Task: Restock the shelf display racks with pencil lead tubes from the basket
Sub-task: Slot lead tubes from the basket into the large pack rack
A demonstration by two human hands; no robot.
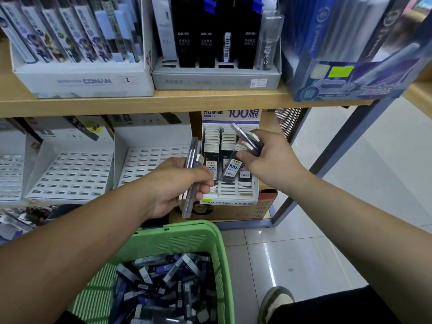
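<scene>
Left hand [173, 185] clamps slim glossy tubes [193, 152]; right hand [268, 157] grips more. Slotted white rack [233, 189] behind, ribbed green basket [187, 239] below.

A wooden shelf board [163, 101] runs above the left hand [173, 183]. Glossy pale floor tiles [350, 206], perhaps light-streaked, spread right of the right hand [268, 157].

One left hand [177, 183], one right hand [268, 157], one green basket [184, 239], one shoe [275, 300].

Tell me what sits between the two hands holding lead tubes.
Head view: between left hand and right hand stands the white slotted display rack, dark tubes labelled 100 upright in its back rows, front slots empty.
</scene>
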